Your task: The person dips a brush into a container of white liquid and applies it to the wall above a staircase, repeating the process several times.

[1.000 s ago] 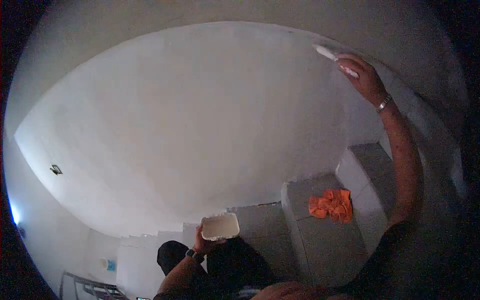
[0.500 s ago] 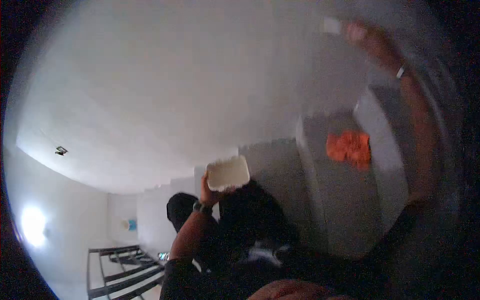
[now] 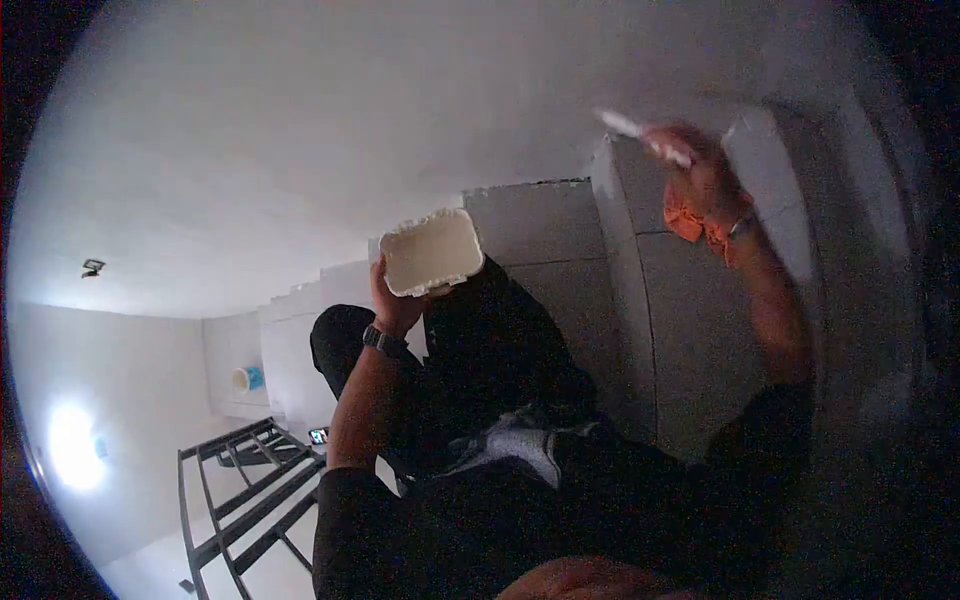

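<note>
My left hand [image 3: 397, 303], a dark watch on its wrist, is closed on the near side of a rectangular cream tub [image 3: 432, 254]. The open top of the tub faces me, and its rim is uneven and smeared. My right hand [image 3: 700, 172] is wrapped round a slim white paintbrush [image 3: 622, 124], smeared by motion, its pale end pointing toward the wall [image 3: 400, 120]. Behind my right hand and wrist, an orange cloth [image 3: 683, 217] lies on a step, partly hidden by them.
Grey tiled steps [image 3: 550, 225] run along the wall, with ragged edges where they meet it. A dark metal railing [image 3: 235, 520] stands at lower left, near a small lit phone [image 3: 318, 436]. Farther off are a white and blue bucket [image 3: 248, 379] and a bright lamp [image 3: 72, 448].
My right hand has come down and left from the wall with the paintbrush, now overlapping the orange cloth. The tub in my left hand appears higher in view; the camera has tilted too.
</note>
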Tool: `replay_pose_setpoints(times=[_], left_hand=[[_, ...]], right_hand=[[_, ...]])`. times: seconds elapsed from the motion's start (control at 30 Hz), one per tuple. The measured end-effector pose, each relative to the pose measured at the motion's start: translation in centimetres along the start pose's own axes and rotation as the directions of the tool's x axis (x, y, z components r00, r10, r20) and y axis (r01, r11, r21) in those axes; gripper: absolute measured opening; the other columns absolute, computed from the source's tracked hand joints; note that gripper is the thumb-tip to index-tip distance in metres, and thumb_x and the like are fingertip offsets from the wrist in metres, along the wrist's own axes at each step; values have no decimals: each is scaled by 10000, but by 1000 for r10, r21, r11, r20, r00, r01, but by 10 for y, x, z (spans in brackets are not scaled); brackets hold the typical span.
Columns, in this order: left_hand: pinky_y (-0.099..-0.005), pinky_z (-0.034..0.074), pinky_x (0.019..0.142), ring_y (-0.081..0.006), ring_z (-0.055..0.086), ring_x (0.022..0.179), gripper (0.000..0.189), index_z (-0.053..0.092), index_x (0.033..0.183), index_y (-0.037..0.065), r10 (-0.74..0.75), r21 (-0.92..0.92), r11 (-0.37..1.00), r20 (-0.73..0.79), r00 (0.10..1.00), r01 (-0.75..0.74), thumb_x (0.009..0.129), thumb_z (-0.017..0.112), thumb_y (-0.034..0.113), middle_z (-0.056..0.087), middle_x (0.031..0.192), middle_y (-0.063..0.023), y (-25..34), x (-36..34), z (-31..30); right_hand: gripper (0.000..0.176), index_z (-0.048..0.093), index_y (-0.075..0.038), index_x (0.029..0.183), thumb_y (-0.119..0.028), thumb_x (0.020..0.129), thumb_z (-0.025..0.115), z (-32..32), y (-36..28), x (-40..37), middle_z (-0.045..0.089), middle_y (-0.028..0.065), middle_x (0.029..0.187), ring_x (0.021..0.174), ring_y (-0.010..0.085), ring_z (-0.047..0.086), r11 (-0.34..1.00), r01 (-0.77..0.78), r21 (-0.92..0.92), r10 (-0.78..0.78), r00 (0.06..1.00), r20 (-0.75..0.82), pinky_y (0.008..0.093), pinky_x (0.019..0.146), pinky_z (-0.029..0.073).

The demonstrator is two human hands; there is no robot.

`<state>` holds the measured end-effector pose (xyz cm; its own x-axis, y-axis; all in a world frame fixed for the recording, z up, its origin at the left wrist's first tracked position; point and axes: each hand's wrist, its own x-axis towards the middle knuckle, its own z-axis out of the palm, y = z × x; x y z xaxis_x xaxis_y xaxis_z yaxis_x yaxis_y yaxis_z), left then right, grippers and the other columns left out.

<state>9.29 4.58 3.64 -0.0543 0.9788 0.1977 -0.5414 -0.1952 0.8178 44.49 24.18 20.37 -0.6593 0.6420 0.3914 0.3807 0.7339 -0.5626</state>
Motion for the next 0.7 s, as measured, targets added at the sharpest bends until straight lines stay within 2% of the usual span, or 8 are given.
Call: replay_pose_setpoints(times=[0.1,0.13,0.2,0.27,0.37,0.43,0.57,0.7], left_hand=[[-529,412,812,-340,394,1117,611,279,1270,115,-78,126,989,-4,997,77,813,294,520,356,1256,-128,13,4,-4],[-455,396,856,-281,421,1095,586,320,1227,70,-262,-297,926,-63,963,232,728,501,317,394,1223,-118,19,7,-3],[-383,377,905,-233,437,1085,625,345,1204,33,-278,-455,859,-32,960,233,695,651,227,422,1201,-114,4,8,-17],[-396,376,908,-254,413,1112,621,317,1236,50,-196,-203,961,-22,980,187,773,508,418,398,1226,-121,-11,1,-22],[-516,437,785,-343,403,1108,679,248,1279,94,-423,-313,869,-69,903,383,803,319,573,339,1262,-158,-7,7,-12],[-516,439,783,-339,404,1109,705,247,1280,95,-438,-310,861,-51,898,403,791,311,600,340,1262,-158,0,9,-5],[-510,444,783,-331,405,1112,755,245,1282,97,-438,-240,870,20,899,430,769,291,648,342,1266,-155,-1,11,-5],[-509,445,784,-331,407,1112,761,246,1285,100,-432,-172,886,34,901,431,768,265,659,350,1263,-152,-7,11,-10]], right_hand=[[163,571,-28,949,-66,796,532,48,-10,-37,582,111,973,917,227,555,999,-50,-15,47,989,-137,321,784,432],[154,576,-19,934,-74,797,532,65,-25,-43,585,119,960,905,235,560,997,-76,20,78,980,-181,326,777,435],[147,565,-14,927,-57,790,531,95,-46,-48,584,130,958,903,248,564,987,-70,143,100,973,-208,342,783,433],[148,558,-24,927,-54,783,541,111,-65,-54,580,130,968,909,255,564,977,68,203,-40,989,-143,348,776,441],[167,543,-49,937,-48,770,555,140,-92,-36,567,128,995,924,269,561,923,262,283,-250,965,-75,359,757,461],[233,530,-100,977,-51,751,563,139,-93,-18,540,118,1045,929,276,560,910,362,201,-400,893,205,364,719,490],[286,524,-122,1005,-63,729,573,160,-107,9,523,93,1082,909,263,564,838,518,171,-545,799,255,348,721,488],[285,520,-123,1000,-68,726,578,170,-106,17,530,93,1066,903,264,561,817,572,71,-557,754,348,346,723,482]])
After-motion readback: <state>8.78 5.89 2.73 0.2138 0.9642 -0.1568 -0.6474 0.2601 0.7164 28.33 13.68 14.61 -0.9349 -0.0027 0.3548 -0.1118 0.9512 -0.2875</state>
